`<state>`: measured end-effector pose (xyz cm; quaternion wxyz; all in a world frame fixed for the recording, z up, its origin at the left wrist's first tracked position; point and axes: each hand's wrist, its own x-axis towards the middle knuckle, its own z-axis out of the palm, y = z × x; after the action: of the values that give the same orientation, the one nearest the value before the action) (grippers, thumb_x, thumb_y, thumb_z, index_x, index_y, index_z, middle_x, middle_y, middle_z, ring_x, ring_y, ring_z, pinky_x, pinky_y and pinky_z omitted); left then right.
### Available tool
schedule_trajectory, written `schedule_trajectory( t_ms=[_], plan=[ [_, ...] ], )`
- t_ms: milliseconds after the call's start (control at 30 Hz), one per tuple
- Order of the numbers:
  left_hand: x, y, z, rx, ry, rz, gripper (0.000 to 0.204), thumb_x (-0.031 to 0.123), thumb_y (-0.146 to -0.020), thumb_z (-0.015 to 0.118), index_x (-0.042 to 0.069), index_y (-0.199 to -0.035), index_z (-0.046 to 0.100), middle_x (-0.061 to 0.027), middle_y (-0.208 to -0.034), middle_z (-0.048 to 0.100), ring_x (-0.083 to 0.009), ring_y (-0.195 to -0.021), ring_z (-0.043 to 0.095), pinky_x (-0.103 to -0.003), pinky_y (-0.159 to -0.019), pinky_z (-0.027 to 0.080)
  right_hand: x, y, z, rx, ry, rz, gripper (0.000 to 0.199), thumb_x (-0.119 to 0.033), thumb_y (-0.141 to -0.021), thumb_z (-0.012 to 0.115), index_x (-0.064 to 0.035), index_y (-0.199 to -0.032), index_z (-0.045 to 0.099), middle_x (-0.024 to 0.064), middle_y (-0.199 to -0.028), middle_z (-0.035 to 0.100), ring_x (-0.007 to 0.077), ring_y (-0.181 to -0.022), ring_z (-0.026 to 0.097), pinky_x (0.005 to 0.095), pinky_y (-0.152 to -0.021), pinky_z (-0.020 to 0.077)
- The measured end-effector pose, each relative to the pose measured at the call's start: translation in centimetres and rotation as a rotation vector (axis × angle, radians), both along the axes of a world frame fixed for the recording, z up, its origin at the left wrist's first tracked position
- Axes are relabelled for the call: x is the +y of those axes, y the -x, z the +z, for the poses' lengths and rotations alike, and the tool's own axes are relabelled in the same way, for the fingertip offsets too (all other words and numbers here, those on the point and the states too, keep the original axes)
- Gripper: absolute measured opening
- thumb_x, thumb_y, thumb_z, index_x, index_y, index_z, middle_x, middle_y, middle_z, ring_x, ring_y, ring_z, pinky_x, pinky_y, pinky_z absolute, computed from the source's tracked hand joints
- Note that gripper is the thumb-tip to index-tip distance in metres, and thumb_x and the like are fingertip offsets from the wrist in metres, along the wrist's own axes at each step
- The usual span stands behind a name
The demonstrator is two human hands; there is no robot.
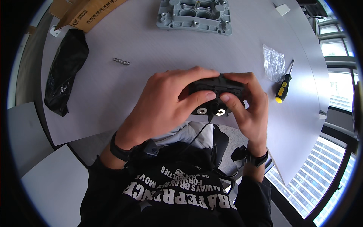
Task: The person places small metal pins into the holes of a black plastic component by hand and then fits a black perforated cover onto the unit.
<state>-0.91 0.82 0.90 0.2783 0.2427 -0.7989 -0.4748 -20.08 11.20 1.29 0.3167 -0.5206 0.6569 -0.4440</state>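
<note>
Between my hands is a black housing (217,84) with two round, pale-rimmed openings along its near side. My left hand (166,94) grips its left end, with the thumb pressed on top and the fingers along the far edge. At the right end my right hand (249,100) closes on it in the same way, thumb and forefinger nearly meeting the left ones. The housing is held over the near edge of the table, and the fingers cover much of it. Beyond it lies a grey moulded block (194,17) with two large round bores.
A short row of small metal pieces (121,61) lies on the table (124,87). To the left are a black plastic bag (66,72) and a cardboard box (92,15). A clear bag (273,62) and a black-and-yellow screwdriver (283,87) lie to the right.
</note>
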Motion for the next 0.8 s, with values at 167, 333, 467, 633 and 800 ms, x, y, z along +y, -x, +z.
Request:
schedule_trajectory(
  t_ms=[167, 333, 467, 633, 800],
  plan=[
    [-0.41, 0.11, 0.41, -0.083, -0.207, -0.043, 0.033, 0.007, -0.095, 0.068, 0.002, -0.128, 0.067, -0.0069, -0.102, 0.074, -0.0073, -0.082, 0.063, -0.024, -0.071, 0.051, 0.2, 0.07, -0.67, -0.094, 0.032, -0.018, 0.031, -0.009, -0.092, 0.074, -0.0002, -0.12, 0.063, 0.0048, -0.078, 0.067, 0.006, -0.06, 0.052, 0.024, -0.056, 0.0426],
    [-0.31, -0.03, 0.91, -0.122, -0.286, -0.049, 0.035, 0.007, -0.096, 0.068, 0.001, -0.13, 0.064, -0.0062, -0.103, 0.073, -0.007, -0.085, 0.063, -0.023, -0.073, 0.051, 0.27, -0.05, -0.59, -0.087, 0.04, -0.005, 0.032, -0.01, -0.094, 0.072, -0.0004, -0.123, 0.063, 0.0041, -0.076, 0.064, 0.0068, -0.059, 0.051, 0.0238, -0.057, 0.0427],
    [-0.3, 0.0, 0.52, -0.077, -0.234, -0.065, 0.036, 0.007, -0.094, 0.07, 0.0, -0.129, 0.065, -0.0056, -0.1, 0.072, -0.0069, -0.086, 0.064, -0.023, -0.073, 0.051, 0.38, -0.27, -0.69, -0.123, 0.028, -0.032, 0.031, -0.009, -0.092, 0.073, 0.0003, -0.119, 0.062, 0.0035, -0.075, 0.064, 0.0072, -0.058, 0.051, 0.0243, -0.056, 0.0416],
    [0.37, 0.15, 1.04, -0.13, -0.159, 0.014, 0.033, 0.006, -0.092, 0.072, 0.0, -0.125, 0.068, -0.0064, -0.097, 0.074, -0.0071, -0.082, 0.065, -0.024, -0.07, 0.052, 0.1, -0.33, -0.43, -0.023, 0.084, -0.043, 0.026, -0.004, -0.089, 0.074, 0.0005, -0.111, 0.062, 0.0046, -0.076, 0.066, 0.0073, -0.057, 0.05, 0.0241, -0.053, 0.0394],
    [0.54, 0.38, 0.38, -0.042, -0.146, 0.063, 0.033, 0.006, -0.091, 0.072, 0.001, -0.123, 0.069, -0.0065, -0.096, 0.074, -0.0074, -0.079, 0.066, -0.023, -0.067, 0.051, -0.21, -0.18, -0.68, -0.034, 0.099, -0.032, 0.028, -0.004, -0.089, 0.074, 0.0009, -0.114, 0.062, 0.0051, -0.076, 0.066, 0.0078, -0.057, 0.05, 0.0243, -0.054, 0.0404]
  ],
)
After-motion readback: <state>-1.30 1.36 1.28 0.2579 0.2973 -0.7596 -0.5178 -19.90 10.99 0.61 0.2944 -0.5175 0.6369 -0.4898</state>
